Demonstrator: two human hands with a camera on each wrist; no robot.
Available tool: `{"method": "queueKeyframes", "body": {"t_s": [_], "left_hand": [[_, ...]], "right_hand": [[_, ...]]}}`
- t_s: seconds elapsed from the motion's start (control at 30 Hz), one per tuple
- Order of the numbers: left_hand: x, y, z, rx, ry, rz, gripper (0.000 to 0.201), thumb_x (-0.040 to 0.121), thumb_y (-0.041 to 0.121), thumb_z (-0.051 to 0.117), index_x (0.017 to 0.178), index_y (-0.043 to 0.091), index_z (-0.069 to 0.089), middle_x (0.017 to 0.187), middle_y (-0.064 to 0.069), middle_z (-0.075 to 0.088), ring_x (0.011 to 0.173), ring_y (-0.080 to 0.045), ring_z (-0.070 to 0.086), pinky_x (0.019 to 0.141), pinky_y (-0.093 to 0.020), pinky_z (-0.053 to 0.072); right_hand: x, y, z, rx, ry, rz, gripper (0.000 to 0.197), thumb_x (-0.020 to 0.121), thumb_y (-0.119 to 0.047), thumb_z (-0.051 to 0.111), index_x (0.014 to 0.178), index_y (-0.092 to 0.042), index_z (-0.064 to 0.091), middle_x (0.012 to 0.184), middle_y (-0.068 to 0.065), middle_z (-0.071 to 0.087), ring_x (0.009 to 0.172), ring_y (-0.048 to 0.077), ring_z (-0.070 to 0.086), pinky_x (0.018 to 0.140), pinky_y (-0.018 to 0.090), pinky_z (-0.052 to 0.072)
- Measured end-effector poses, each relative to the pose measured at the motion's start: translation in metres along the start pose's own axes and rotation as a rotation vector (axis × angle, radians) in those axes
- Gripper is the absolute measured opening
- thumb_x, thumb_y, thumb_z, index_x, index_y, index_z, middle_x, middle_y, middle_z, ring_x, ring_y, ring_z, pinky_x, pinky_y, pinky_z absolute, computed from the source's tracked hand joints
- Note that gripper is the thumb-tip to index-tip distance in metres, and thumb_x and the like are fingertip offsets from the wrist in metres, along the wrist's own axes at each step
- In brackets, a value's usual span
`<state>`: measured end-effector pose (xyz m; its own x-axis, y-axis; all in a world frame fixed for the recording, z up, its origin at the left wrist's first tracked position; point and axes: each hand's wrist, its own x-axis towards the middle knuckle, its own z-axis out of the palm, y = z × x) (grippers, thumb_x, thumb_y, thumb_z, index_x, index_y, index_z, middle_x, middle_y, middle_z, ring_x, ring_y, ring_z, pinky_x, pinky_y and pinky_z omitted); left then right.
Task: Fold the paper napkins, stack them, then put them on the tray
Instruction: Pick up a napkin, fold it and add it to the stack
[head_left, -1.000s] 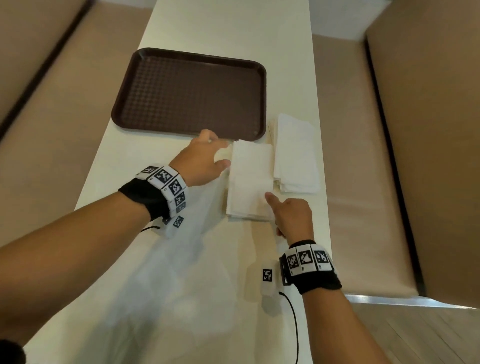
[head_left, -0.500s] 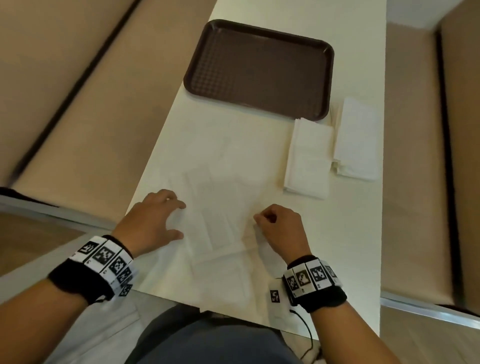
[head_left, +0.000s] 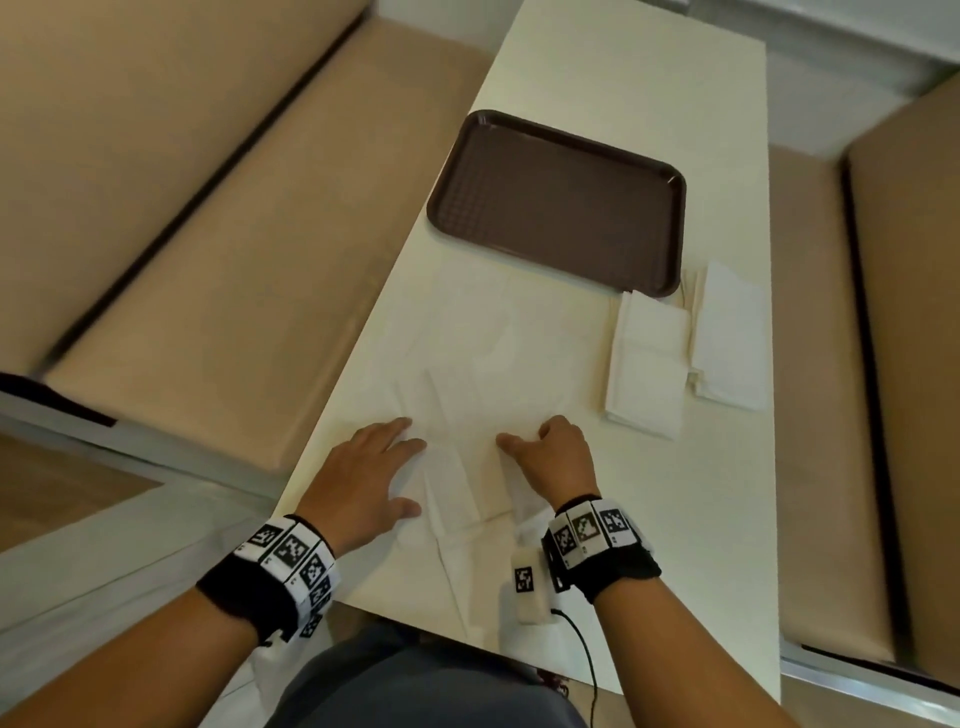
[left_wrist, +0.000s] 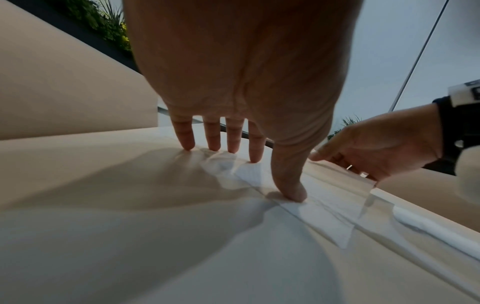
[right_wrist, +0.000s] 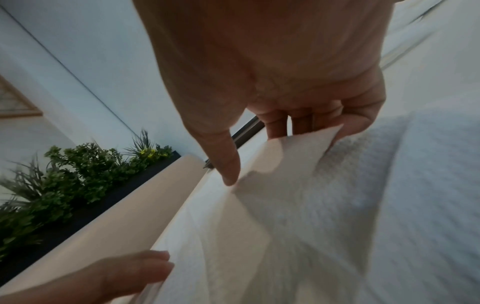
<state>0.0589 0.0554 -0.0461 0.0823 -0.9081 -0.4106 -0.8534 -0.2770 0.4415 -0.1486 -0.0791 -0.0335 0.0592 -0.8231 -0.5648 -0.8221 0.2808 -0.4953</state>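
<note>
While the left hand (head_left: 363, 480) presses flat, fingers spread, on the unfolded napkin (head_left: 483, 364) spread over the near worktop (head_left: 717, 519), the right hand (head_left: 558, 460) pinches a raised edge of that napkin just beside it. Two folded napkins (head_left: 649, 364) lie to the right, beside the empty brown tray (head_left: 558, 202).

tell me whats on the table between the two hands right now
In the head view, a strip of the unfolded napkin lies flat between the left hand and the right hand. Both hands touch that sheet; nothing else sits in the gap.
</note>
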Motion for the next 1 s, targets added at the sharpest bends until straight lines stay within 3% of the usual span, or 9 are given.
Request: {"method": "queueKeyframes", "body": {"t_s": [0.07, 0.13, 0.33, 0.47, 0.53, 0.67, 0.83, 0.9, 1.0], "left_hand": [[-0.002, -0.004, 0.001, -0.013, 0.008, 0.015, 0.078, 0.089, 0.054, 0.068, 0.155, 0.037, 0.031, 0.167, 0.017, 0.007, 0.153, -0.010, 0.008, 0.123, -0.037, 0.018], [-0.003, -0.007, 0.002, -0.006, 0.008, 0.022, 0.077, 0.090, 0.055, 0.065, 0.155, 0.037, 0.029, 0.167, 0.018, 0.004, 0.154, -0.009, 0.006, 0.124, -0.036, 0.016], [-0.004, -0.009, 0.004, -0.033, 0.016, 0.019, 0.076, 0.092, 0.053, 0.064, 0.156, 0.037, 0.026, 0.167, 0.017, 0.001, 0.155, -0.009, 0.003, 0.124, -0.034, 0.012], [-0.004, -0.009, 0.005, -0.028, 0.005, 0.013, 0.075, 0.094, 0.054, 0.061, 0.157, 0.038, 0.023, 0.167, 0.017, -0.003, 0.155, -0.009, 0.000, 0.125, -0.035, 0.010], [-0.004, -0.008, 0.005, -0.025, 0.007, 0.009, 0.074, 0.094, 0.054, 0.059, 0.157, 0.038, 0.023, 0.167, 0.017, -0.004, 0.155, -0.009, -0.002, 0.125, -0.036, 0.009], [-0.004, -0.008, 0.006, -0.055, 0.017, 0.008, 0.068, 0.096, 0.055, 0.056, 0.155, 0.038, 0.028, 0.168, 0.016, 0.001, 0.155, -0.010, -0.001, 0.126, -0.038, 0.010], [0.015, -0.016, -0.013, -0.160, 0.132, -0.011, 0.059, 0.094, 0.048, 0.062, 0.148, 0.034, 0.042, 0.165, 0.010, 0.021, 0.152, -0.014, 0.016, 0.123, -0.041, 0.021], [0.029, -0.017, -0.028, -0.219, 0.175, -0.001, 0.064, 0.092, 0.040, 0.069, 0.149, 0.032, 0.041, 0.163, 0.009, 0.025, 0.150, -0.015, 0.021, 0.122, -0.037, 0.021], [0.052, -0.017, -0.051, -0.270, 0.156, 0.014, 0.083, 0.087, 0.030, 0.076, 0.156, 0.032, 0.030, 0.163, 0.011, 0.027, 0.149, -0.014, 0.022, 0.119, -0.028, 0.020]], "right_hand": [[-0.001, -0.005, -0.002, 0.066, 0.019, -0.010, 0.052, 0.083, -0.050, 0.076, 0.105, -0.011, 0.050, 0.099, 0.002, 0.056, 0.095, 0.024, 0.057, 0.072, 0.031, 0.044], [-0.002, -0.008, -0.003, 0.113, 0.039, -0.019, 0.045, 0.086, -0.044, 0.076, 0.101, -0.011, 0.048, 0.089, -0.003, 0.052, 0.086, 0.020, 0.054, 0.066, 0.029, 0.039], [0.001, -0.010, -0.007, 0.188, 0.095, -0.006, 0.032, 0.087, -0.032, 0.076, 0.078, -0.014, 0.050, 0.083, -0.001, 0.055, 0.085, 0.021, 0.056, 0.070, 0.029, 0.043], [-0.006, -0.011, -0.009, 0.201, 0.064, 0.025, 0.043, 0.081, -0.027, 0.081, 0.061, -0.015, 0.045, 0.068, 0.003, 0.048, 0.068, 0.022, 0.052, 0.070, 0.041, 0.056], [-0.010, -0.011, -0.008, 0.183, 0.061, -0.006, 0.045, 0.079, -0.027, 0.082, 0.059, -0.016, 0.044, 0.065, 0.003, 0.046, 0.063, 0.020, 0.049, 0.067, 0.043, 0.057], [-0.017, -0.009, -0.005, 0.136, 0.075, -0.137, 0.029, 0.084, -0.024, 0.076, 0.071, -0.016, 0.052, 0.072, -0.003, 0.055, 0.065, 0.012, 0.051, 0.060, 0.024, 0.041], [-0.015, -0.005, -0.004, 0.258, -0.015, -0.251, 0.015, 0.087, -0.015, 0.071, 0.079, -0.021, 0.060, 0.078, -0.012, 0.063, 0.065, 0.001, 0.057, 0.064, 0.023, 0.044], [-0.013, -0.002, -0.004, 0.283, -0.050, -0.283, 0.014, 0.089, -0.013, 0.072, 0.081, -0.021, 0.063, 0.071, -0.015, 0.062, 0.059, -0.005, 0.055, 0.063, 0.018, 0.042], [-0.010, -0.001, -0.006, 0.289, -0.087, -0.325, 0.014, 0.090, -0.010, 0.069, 0.082, -0.020, 0.066, 0.061, -0.024, 0.061, 0.054, -0.004, 0.050, 0.062, 0.015, 0.040]]}}
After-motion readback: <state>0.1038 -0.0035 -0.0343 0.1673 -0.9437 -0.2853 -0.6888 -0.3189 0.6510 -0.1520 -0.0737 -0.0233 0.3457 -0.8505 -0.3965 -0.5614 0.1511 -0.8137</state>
